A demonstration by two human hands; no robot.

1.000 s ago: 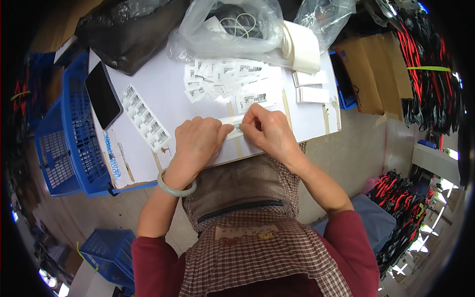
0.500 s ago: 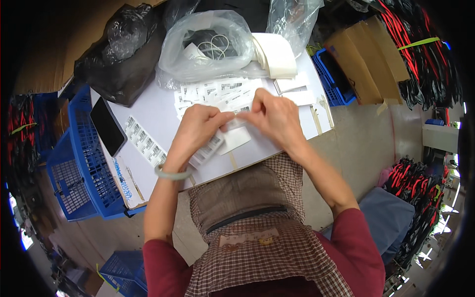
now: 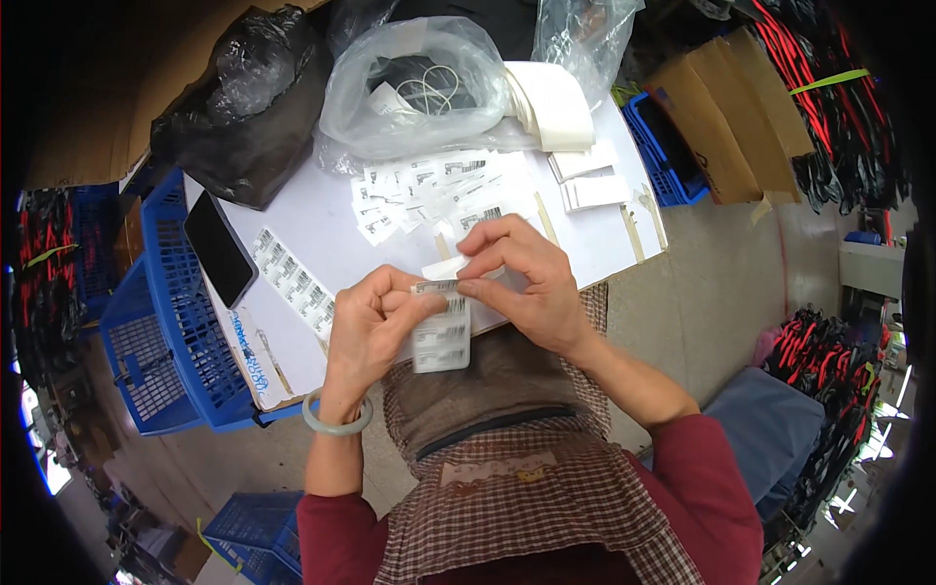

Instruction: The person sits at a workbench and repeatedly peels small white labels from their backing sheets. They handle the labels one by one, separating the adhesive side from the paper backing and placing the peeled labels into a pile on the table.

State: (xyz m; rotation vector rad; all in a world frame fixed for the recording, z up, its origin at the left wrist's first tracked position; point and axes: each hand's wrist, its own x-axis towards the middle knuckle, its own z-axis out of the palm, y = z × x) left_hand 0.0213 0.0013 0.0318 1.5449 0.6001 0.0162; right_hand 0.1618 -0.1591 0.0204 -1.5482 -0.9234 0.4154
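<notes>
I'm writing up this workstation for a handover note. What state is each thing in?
Left hand: closed on a label strip
Label strip: held, printed side showing
Right hand: fingers bent at the strip's upper end, grip unclear
Phone: lying flat, screen dark
Clear plastic bag: open
Loose labels: overlapping, scattered
White rolled sheets: curved

The near strip (image 3: 442, 349) is smooth paper; the far-left bag (image 3: 244, 112), crinkled glossy plastic; the far-right box (image 3: 736, 127), matt cardboard; the phone (image 3: 220, 251), smooth; the apron (image 3: 517, 499), matt cloth; the bangle (image 3: 336, 428), smooth.
</notes>
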